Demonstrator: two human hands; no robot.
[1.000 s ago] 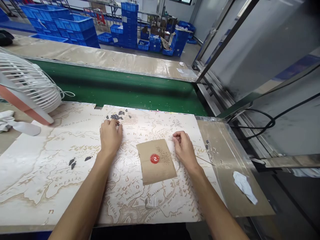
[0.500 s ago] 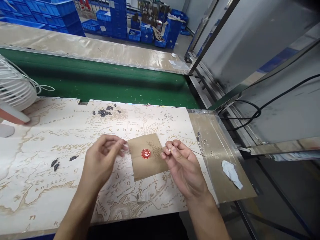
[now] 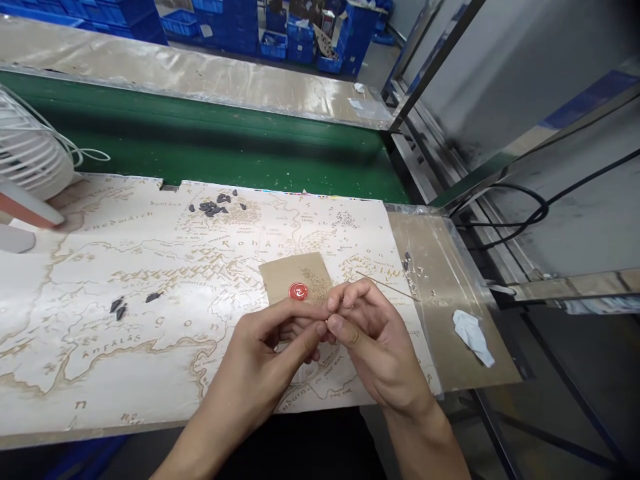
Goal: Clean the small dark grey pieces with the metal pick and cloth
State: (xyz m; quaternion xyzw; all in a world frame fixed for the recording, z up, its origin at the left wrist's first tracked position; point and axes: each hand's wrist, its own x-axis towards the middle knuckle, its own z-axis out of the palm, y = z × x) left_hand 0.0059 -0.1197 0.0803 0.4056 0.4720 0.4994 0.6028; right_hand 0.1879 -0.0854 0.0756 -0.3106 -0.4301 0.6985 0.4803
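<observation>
My left hand (image 3: 280, 353) and my right hand (image 3: 377, 347) meet over the near part of a brown paper square. Both are closed, with thumbs and fingertips pinched together around something tiny and pale, mostly hidden. On the brown paper square (image 3: 280, 273) are a round red sticker or seal (image 3: 299, 292) and a scatter of small brown grains (image 3: 315, 281). Just beyond my right hand, a thin brown stick (image 3: 393, 287) slants toward the right edge of the map-printed sheet (image 3: 165, 380).
Dark pointed pieces lie in a far group (image 3: 213, 207) and a left group (image 3: 119, 308). Tiny pale bits (image 3: 345, 219) sit at far right. A white fan (image 3: 30, 147) stands left, a crumpled tissue (image 3: 473, 337) lies right. Beyond runs a green belt (image 3: 215, 143); metal framing (image 3: 425, 73) rises right.
My left hand has moved right to meet my right hand, and their fingertips now come together. The near part of the brown paper is now covered. The view has tilted slightly downward.
</observation>
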